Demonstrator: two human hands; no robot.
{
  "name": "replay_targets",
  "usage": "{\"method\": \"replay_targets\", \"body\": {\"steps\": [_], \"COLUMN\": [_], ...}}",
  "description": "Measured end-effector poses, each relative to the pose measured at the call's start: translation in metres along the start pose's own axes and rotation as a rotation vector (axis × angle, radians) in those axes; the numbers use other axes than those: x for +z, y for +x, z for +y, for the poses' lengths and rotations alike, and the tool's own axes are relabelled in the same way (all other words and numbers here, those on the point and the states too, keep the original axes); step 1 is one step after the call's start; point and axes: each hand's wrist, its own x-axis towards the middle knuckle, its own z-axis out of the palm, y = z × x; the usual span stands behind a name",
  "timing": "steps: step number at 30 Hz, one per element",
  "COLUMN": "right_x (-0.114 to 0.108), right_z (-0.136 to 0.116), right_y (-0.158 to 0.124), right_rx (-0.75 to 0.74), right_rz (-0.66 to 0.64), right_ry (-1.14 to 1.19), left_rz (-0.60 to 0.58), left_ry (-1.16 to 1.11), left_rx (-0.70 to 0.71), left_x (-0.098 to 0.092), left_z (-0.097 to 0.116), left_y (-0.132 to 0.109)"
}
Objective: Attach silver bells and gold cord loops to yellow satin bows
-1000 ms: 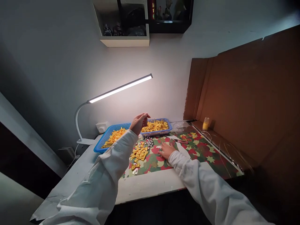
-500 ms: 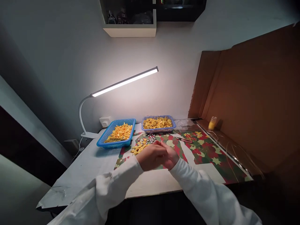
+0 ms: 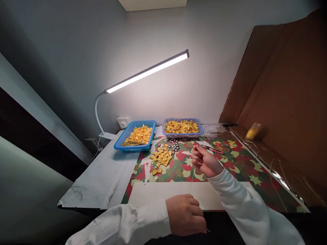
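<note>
My left hand is low at the table's front edge, closed with its back up. A short thin end sticks out by its fingertips. Higher and to the right, my right hand is closed in a pinch over the patterned sheet. A thin cord runs taut between the two hands; whether anything hangs on it is hidden by the fingers. Left of my right hand lie several yellow ribbon bows, with small silver bells beside them.
A blue basket of yellow bows stands back left, and a purple-blue basket of corded gold bows stands behind the bells. Pink-handled scissors lie to the right. A desk lamp arches over the table; cardboard walls the right side.
My hands, together before, have come apart: the left dropped toward the front edge and the right moved right, stretching the cord between them. My view has tilted downward.
</note>
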Motion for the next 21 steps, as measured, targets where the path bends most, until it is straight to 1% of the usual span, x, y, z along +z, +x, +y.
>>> {"method": "replay_targets", "body": {"steps": [1,3,4,5,7,8,9,10,11,13,16,18,21], "right_x": [0.000,-0.001,-0.002,-0.002,-0.004,-0.006,-0.007,-0.009,-0.011,-0.015,-0.023,-0.027,-0.031], "right_z": [-0.001,-0.003,-0.006,-0.009,-0.018,-0.023,-0.028,-0.033,-0.037,-0.043,-0.047,-0.046,-0.037], "right_y": [0.001,0.000,-0.001,-0.002,-0.006,-0.007,-0.007,-0.007,-0.007,-0.005,-0.002,-0.001,0.001], "right_rx": [-0.019,-0.066,-0.093,-0.126,-0.201,-0.264,-0.311,-0.351,-0.382,-0.424,-0.464,-0.465,-0.427], "right_rz": [0.008,0.021,0.027,0.033,0.046,0.055,0.063,0.068,0.072,0.076,0.077,0.079,0.034], "right_ry": [-0.011,-0.032,-0.036,-0.048,-0.088,-0.156,-0.223,-0.275,-0.318,-0.362,-0.386,-0.411,-0.488], "left_rz": [0.010,0.045,0.101,0.145,0.201,0.201,0.167,0.126,0.092,0.061,0.091,0.157,0.348], "left_ry": [0.003,0.000,0.011,0.019,0.081,0.088,0.054,-0.004,-0.043,-0.095,-0.140,-0.157,-0.151], "left_rx": [0.000,-0.051,-0.179,-0.337,-0.737,-0.886,-1.017,-1.107,-1.122,-1.134,-1.140,-1.159,-1.190], "left_x": [-0.001,-0.010,-0.018,-0.027,-0.045,-0.053,-0.059,-0.062,-0.063,-0.060,-0.053,-0.055,-0.065], "left_z": [0.000,-0.007,-0.014,-0.023,-0.046,-0.058,-0.069,-0.078,-0.085,-0.093,-0.093,-0.095,-0.108], "left_y": [-0.003,-0.014,-0.023,-0.035,-0.062,-0.076,-0.088,-0.099,-0.106,-0.112,-0.101,-0.086,-0.055]}}
